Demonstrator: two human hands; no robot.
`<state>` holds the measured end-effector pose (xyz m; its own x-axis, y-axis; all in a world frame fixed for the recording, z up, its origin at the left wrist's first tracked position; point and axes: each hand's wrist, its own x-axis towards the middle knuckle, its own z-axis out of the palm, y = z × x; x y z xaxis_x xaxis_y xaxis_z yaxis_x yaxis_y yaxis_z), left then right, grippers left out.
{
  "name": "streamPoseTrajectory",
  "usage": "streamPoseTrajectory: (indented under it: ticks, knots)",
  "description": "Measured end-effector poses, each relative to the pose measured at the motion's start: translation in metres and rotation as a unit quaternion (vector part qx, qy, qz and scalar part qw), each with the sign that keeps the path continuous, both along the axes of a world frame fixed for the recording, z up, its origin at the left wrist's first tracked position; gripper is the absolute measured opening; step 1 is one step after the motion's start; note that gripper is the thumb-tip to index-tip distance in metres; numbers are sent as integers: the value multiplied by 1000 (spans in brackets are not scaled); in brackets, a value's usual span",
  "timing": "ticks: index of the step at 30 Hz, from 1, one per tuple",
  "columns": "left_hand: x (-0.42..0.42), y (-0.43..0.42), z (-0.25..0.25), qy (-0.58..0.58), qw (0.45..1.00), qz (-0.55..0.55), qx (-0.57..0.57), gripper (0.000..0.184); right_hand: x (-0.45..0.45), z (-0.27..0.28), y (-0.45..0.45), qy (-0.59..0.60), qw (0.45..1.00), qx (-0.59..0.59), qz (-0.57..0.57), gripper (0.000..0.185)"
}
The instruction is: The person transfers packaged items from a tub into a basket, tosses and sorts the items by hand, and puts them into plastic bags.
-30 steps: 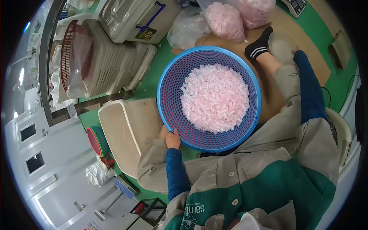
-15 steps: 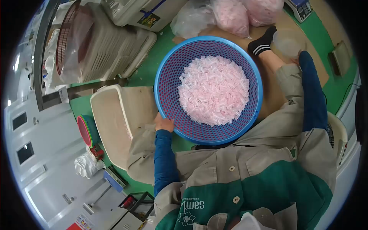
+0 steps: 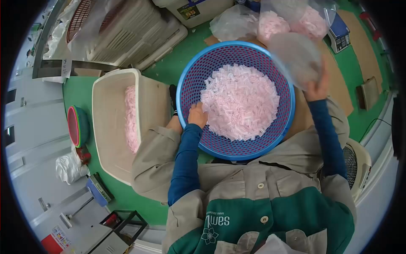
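A blue basket [image 3: 182, 91] sits between my legs, holding a heap of small translucent pink tube pieces [image 3: 241, 101]. At the heap's left edge, inside the rim, is my left hand [image 3: 197, 115], its fingertips touching the pieces; whether it grips any is hidden. My right hand [image 3: 318, 86] is closed on the edge of a translucent round bowl [image 3: 296, 59], raised over the basket's upper right rim and slightly blurred.
A beige tub [image 3: 112, 127] with pink pieces inside stands at left. Beyond the basket lie clear bags of pink pieces [image 3: 272, 26] and a blue scale [image 3: 338, 34]. Stacked lids [image 3: 127, 38] are at upper left, a chair [image 3: 359, 165] at right.
My right hand has lifted the bowl from the floor at right towards the basket. My left hand has gone from the basket's rim to the pieces inside. The view has shifted, showing pieces in the tub.
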<state>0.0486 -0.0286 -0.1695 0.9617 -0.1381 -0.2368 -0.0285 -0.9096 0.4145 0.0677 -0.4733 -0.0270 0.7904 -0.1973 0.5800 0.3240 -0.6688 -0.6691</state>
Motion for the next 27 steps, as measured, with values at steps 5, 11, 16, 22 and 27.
streamPoseTrajectory:
  ticks: [5,11,16,22,27]
  knots:
    - [0,-20,-10,17,999,-10,38,79,43,-29,69,110,952,-246,144,77]
    - [-22,-29,-22,63,995,-24,74,102,48,-61,102,156,847,-479,168,74]
    - [-45,-57,-24,152,987,44,20,116,-5,-91,79,293,890,-322,133,86]
    - [-84,-117,-24,234,948,188,-108,121,-81,-98,94,373,915,-141,62,91]
    - [-85,-140,-18,230,905,255,-252,117,-109,-126,124,407,911,11,69,92]
